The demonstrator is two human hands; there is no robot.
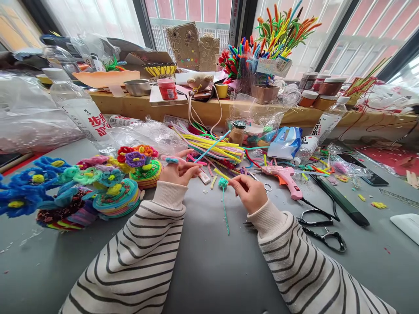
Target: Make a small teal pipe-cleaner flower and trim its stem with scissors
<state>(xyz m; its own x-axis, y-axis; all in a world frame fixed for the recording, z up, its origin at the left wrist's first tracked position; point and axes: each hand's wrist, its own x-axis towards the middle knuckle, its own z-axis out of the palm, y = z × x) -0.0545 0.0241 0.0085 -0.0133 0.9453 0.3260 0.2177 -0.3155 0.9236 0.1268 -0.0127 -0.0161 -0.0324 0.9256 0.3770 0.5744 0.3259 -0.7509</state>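
My left hand (178,172) is closed in a pinch on a light blue pipe cleaner (214,145), which slants up to the right over the heap. A fuzzy blue and pink piece (171,160) shows at the back of this hand. Between thumb and fingertips, my right hand (251,192) pinches the edge of a teal curled pipe cleaner piece (223,183); its thin stem hangs down toward me. Past both hands lies a pile of yellow, pink and white pipe cleaners (219,150). Pipe cleaner flowers in round pots (118,198) stand left of my left hand.
A pink glue gun (286,178) with a black cord lies right of my right hand, near black-handled scissors (327,239). Behind stand a small brown jar (237,134), water bottles (329,120) and a blue packet (284,143). A cluttered ledge (209,107) runs below the windows.
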